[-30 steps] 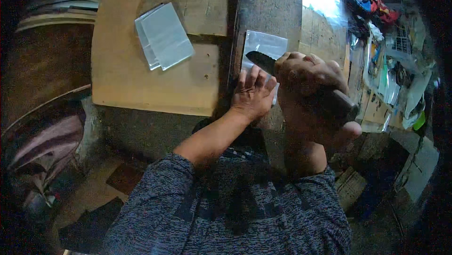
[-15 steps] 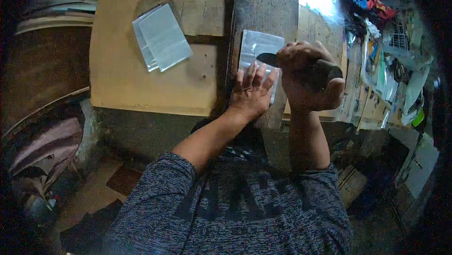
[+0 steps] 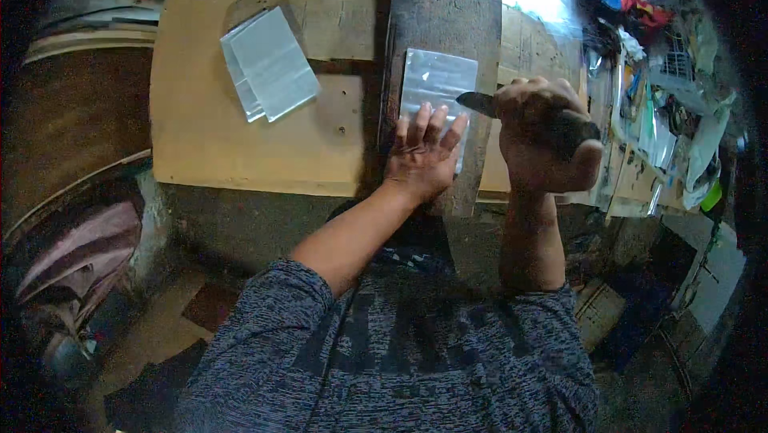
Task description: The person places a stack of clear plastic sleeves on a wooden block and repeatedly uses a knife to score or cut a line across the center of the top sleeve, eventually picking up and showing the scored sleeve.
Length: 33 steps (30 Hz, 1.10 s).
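Observation:
My left hand (image 3: 422, 159) lies open on a clear plastic sheet or bag (image 3: 438, 73), fingers spread and pressing on its near part. That plastic rests on a dark wooden board (image 3: 448, 1). My right hand (image 3: 550, 145) is closed round the handle of a knife (image 3: 478, 103). The dark blade points left, its tip by the right edge of the plastic, just beyond my left fingertips; whether it touches cannot be told. Further left, a small stack of clear plastic bags or sheets (image 3: 276, 65) lies slightly fanned.
The board lies across a pale wooden table (image 3: 240, 157). A heap of cloths and plastic (image 3: 632, 1) crowds the back right, with more plastic scraps (image 3: 656, 141) along the right side. Folded cloth (image 3: 84, 249) hangs low on the left.
My right hand has drawn the knife to the right, and its tip has moved from over the plastic to the edge. My left hand keeps its place on the plastic.

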{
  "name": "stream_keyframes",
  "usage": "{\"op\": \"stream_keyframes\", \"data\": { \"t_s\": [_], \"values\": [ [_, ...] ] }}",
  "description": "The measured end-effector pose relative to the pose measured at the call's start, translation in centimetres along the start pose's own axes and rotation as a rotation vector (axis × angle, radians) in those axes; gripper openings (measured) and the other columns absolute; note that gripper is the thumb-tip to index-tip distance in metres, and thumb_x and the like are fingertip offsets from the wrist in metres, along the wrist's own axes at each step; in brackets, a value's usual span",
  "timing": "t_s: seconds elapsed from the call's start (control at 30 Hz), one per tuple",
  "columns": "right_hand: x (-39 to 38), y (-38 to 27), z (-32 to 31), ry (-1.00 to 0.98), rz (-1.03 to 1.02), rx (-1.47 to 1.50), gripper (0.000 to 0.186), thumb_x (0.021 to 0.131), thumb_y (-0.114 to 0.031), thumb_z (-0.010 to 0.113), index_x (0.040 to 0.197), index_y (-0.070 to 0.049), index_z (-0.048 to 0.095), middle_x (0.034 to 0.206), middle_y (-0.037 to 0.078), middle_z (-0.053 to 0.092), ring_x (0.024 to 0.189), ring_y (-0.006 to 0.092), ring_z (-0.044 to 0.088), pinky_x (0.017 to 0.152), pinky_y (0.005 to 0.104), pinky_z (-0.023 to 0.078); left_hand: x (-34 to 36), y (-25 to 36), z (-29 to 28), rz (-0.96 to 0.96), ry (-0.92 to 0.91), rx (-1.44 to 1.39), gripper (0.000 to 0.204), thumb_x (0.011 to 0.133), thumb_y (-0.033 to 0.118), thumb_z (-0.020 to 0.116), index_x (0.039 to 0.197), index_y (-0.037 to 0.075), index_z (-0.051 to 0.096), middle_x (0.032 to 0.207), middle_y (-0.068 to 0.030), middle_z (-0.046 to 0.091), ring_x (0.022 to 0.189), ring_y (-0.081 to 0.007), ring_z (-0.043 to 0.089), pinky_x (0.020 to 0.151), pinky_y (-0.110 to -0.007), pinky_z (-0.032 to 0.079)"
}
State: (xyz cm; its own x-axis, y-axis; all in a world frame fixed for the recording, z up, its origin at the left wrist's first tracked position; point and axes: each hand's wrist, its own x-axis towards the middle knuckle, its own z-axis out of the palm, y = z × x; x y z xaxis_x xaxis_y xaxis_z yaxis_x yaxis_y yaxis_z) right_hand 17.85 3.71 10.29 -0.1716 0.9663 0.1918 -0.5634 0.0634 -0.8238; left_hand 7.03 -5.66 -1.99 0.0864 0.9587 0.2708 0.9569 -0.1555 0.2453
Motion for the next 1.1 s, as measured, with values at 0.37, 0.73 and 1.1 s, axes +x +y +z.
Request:
{"op": "stream_keyframes", "data": {
  "t_s": [0.37,0.73,1.1],
  "values": [
    [0.2,0.2,-1.6,-0.028,-0.061,0.002,0.073,0.073,-0.07,0.052,0.087,0.002,0.053,0.069,0.007,0.042,0.065,0.0224,0.042,0.063,0.0363,0.033,-0.7,0.2,0.2,0.004,0.041,-0.018,0.059,0.076,0.028,0.062,0.132,0.022,0.046,0.126,-0.0087,0.045,0.119,-0.0283,0.039,0.092,-0.048,0.033],
    [-2.3,0.4,0.9,-0.147,-0.176,0.229,0.083,0.071,-0.072,0.056,0.094,0.008,0.054,0.082,0.012,0.049,0.076,0.0235,0.048,0.069,0.0367,0.04,-2.3,0.7,-0.6,0.015,-0.023,-0.019,0.054,0.078,0.031,0.057,0.129,0.02,0.046,0.124,-0.0086,0.045,0.121,-0.0279,0.036,0.097,-0.047,0.024],
    [-2.4,2.2,2.9,-0.123,0.128,-0.099,0.088,0.06,-0.074,0.067,0.103,0.0,0.05,0.091,0.013,0.051,0.09,0.0292,0.049,0.085,0.0445,0.04,-2.7,0.4,0.0,0.008,-0.061,-0.111,0.046,0.076,0.032,0.056,0.119,0.017,0.051,0.121,-0.0073,0.045,0.119,-0.0258,0.037,0.097,-0.048,0.024]
  ]
}}
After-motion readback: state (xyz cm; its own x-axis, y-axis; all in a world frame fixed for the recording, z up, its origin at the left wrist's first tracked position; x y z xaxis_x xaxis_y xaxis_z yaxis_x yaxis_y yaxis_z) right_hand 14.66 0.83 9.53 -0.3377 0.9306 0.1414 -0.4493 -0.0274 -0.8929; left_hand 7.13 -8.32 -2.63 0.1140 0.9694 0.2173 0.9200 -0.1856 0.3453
